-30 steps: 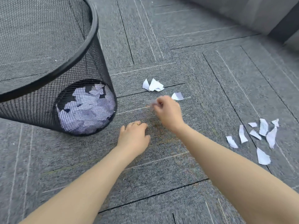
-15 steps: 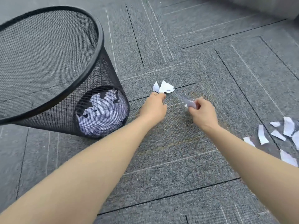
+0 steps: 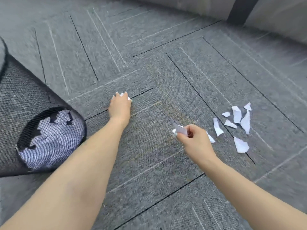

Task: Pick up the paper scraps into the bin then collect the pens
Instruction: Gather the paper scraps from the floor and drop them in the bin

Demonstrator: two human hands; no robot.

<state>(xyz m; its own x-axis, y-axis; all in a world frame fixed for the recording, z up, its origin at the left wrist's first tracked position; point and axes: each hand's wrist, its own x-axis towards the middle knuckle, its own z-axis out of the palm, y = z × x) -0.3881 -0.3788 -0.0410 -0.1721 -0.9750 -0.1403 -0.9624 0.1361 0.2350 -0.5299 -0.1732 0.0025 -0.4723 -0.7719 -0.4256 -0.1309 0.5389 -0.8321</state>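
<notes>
A: Scraps (image 3: 236, 120) lie loose on carpet (image 3: 149, 155) just right of right hand (image 3: 196, 143); path clear.
B: Grips?
A: Right hand pinches paper scrap (image 3: 179, 129). Left hand (image 3: 120, 107) fingers closed over white scraps (image 3: 125, 95) on carpet.
B: Bin?
A: Mesh bin (image 3: 38, 130) left of left hand, paper inside.

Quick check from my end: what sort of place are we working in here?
Probably an office or similar commercial interior. The floor is grey carpet tiles laid in a block pattern, a black mesh wastepaper bin stands on it, and a pale wall base with a dark upright runs along the far edge.
</notes>
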